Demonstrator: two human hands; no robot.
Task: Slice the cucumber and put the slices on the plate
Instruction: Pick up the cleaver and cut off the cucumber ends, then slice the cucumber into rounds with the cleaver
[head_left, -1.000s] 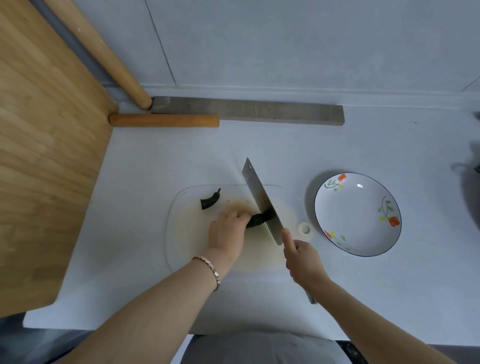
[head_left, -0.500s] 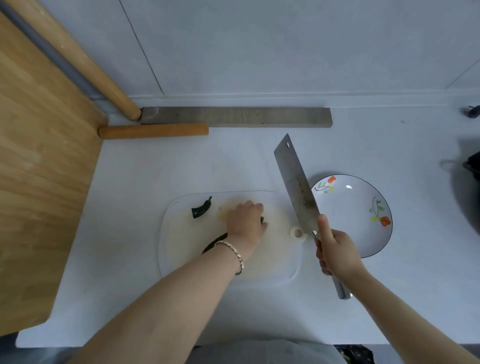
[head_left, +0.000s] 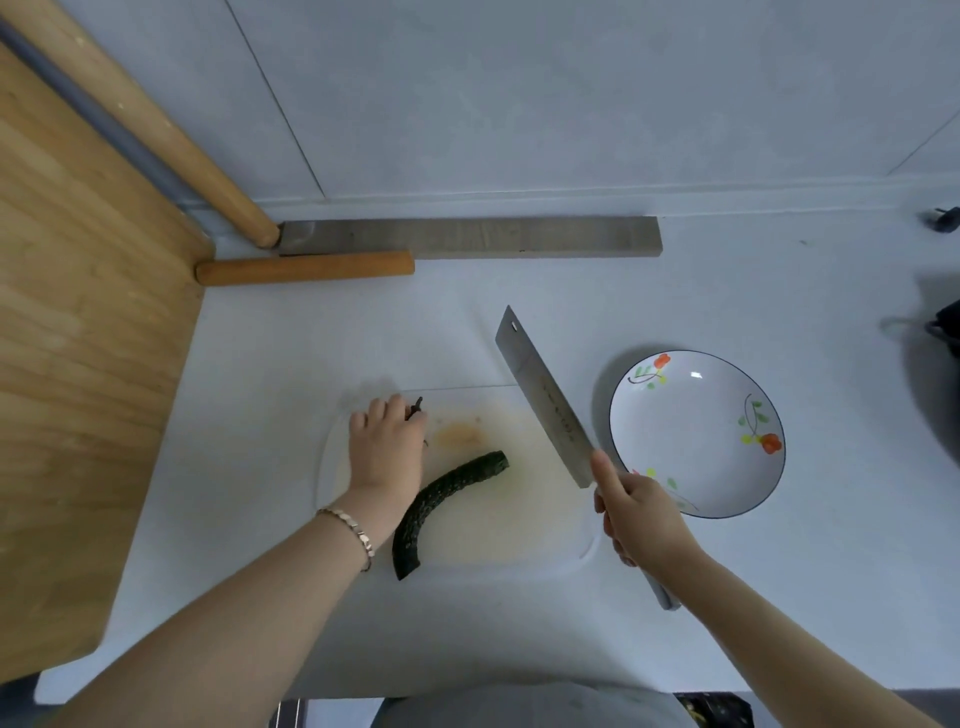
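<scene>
A dark green curved cucumber (head_left: 441, 506) lies on the pale translucent cutting board (head_left: 519, 525), one end cut flat. My left hand (head_left: 387, 447) rests on the board's far left corner, fingers curled over the small cut-off cucumber end (head_left: 417, 406); whether it grips it I cannot tell. My right hand (head_left: 641, 514) holds a cleaver (head_left: 545, 402) by its handle, the blade lifted above the board's right side and pointing away. The white flowered plate (head_left: 696, 434) sits right of the board with nothing on it.
A large wooden board (head_left: 78, 364) stands at the left. A long wooden pole (head_left: 171, 140), a short wooden rolling pin (head_left: 306, 267) and a grey bar (head_left: 467, 238) lie along the back wall. Dark objects sit at the right edge (head_left: 945, 322).
The cleaver has lifted off the cucumber and swung to the right. My left hand let go of the cucumber and moved to the stem piece at the board's far left.
</scene>
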